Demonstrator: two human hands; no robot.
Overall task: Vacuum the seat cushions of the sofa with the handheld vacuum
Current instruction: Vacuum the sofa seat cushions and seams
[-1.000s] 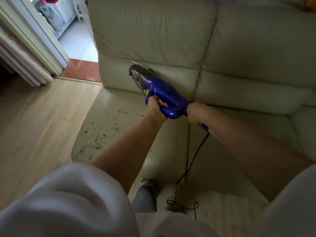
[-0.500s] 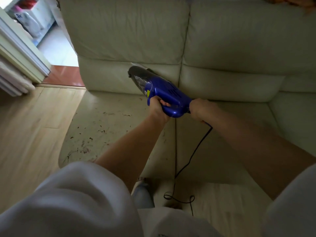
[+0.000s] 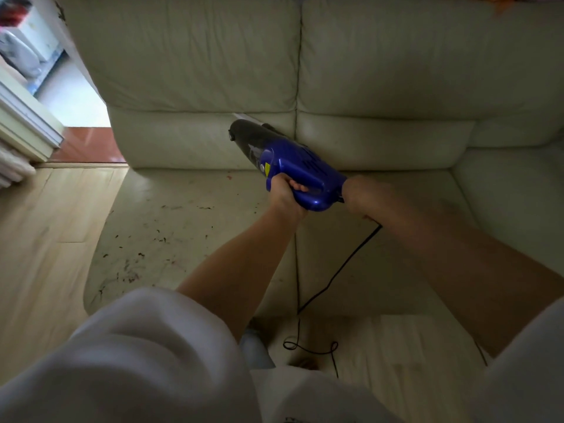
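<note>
A blue handheld vacuum (image 3: pixel 300 167) with a dark nozzle is held above the cream sofa, its nozzle pointing up-left toward the backrest (image 3: pixel 195 56). My left hand (image 3: pixel 285 193) grips its handle. My right hand (image 3: pixel 363 193) is closed around the black cord (image 3: pixel 338 271) right behind the vacuum's rear end. The left seat cushion (image 3: pixel 171 227) is strewn with dark crumbs. The right seat cushion (image 3: pixel 396 270) looks cleaner.
Wooden floor (image 3: pixel 39 239) lies to the left of the sofa and below it, where the cord curls in a loop (image 3: pixel 311 348). A doorway with a white frame (image 3: pixel 27 123) is at the upper left. The sofa's right arm (image 3: pixel 515 190) bounds the seat.
The view has shifted right, so the sofa and vacuum sit further left in frame. Both hands keep their hold; the vacuum stays raised near the backrest.
</note>
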